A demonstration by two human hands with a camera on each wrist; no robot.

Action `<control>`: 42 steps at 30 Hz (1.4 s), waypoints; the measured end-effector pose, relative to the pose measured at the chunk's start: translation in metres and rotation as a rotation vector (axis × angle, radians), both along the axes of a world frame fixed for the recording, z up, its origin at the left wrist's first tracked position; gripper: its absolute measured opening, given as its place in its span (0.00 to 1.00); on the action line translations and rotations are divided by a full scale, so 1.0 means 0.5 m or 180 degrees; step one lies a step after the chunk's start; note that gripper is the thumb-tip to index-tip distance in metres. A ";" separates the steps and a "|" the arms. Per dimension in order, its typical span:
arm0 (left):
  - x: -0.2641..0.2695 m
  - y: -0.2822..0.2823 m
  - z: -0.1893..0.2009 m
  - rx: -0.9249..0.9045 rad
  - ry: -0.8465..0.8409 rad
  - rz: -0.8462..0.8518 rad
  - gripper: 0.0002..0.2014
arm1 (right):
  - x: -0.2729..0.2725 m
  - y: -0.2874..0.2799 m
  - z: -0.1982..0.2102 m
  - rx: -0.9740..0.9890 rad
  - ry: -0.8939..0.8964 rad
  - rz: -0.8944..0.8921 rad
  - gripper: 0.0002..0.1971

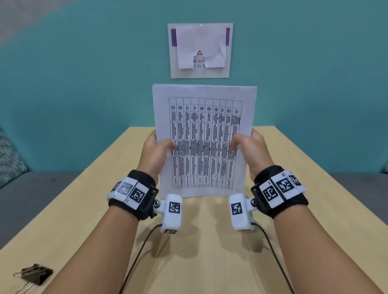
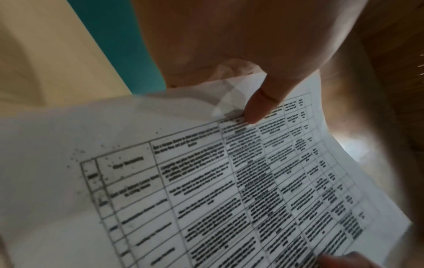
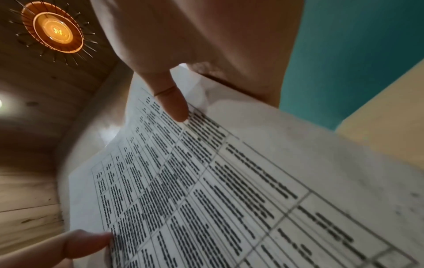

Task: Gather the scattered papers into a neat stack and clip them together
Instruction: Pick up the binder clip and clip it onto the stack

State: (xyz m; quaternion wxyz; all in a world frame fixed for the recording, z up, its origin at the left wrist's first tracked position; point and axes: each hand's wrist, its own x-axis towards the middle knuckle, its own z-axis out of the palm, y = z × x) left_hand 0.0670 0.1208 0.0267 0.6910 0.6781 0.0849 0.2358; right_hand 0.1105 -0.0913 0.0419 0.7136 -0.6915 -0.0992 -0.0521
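Note:
A stack of white papers (image 1: 205,141) printed with a table stands upright on its lower edge on the wooden table (image 1: 326,207). My left hand (image 1: 158,149) grips the stack's left edge, thumb in front. My right hand (image 1: 248,145) grips the right edge the same way. In the left wrist view my left thumb (image 2: 259,107) presses on the papers (image 2: 206,181). In the right wrist view my right thumb (image 3: 174,103) lies on the printed sheet (image 3: 206,190). Black binder clips (image 1: 34,276) lie at the table's near left, away from both hands.
A paper notice (image 1: 201,49) hangs on the teal wall behind the table. Grey seating with patterned cushions (image 1: 0,154) flanks the table on both sides. Cables (image 1: 136,257) trail from the wrist cameras across the table toward me.

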 end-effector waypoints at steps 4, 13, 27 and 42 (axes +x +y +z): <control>0.004 0.002 -0.015 -0.0023 0.0035 -0.0073 0.21 | 0.005 0.008 -0.012 0.0057 0.0048 -0.0033 0.15; 0.003 -0.007 -0.008 -0.0127 -0.0092 -0.0102 0.19 | 0.013 0.002 -0.014 0.0167 -0.0038 -0.0148 0.15; 0.007 0.002 -0.036 -0.0218 0.0154 -0.0137 0.13 | 0.016 -0.002 -0.042 0.0344 0.0040 0.0117 0.19; -0.093 0.054 0.027 0.0571 0.0684 -0.0095 0.08 | -0.008 0.003 -0.017 -0.0175 -0.0213 0.0128 0.10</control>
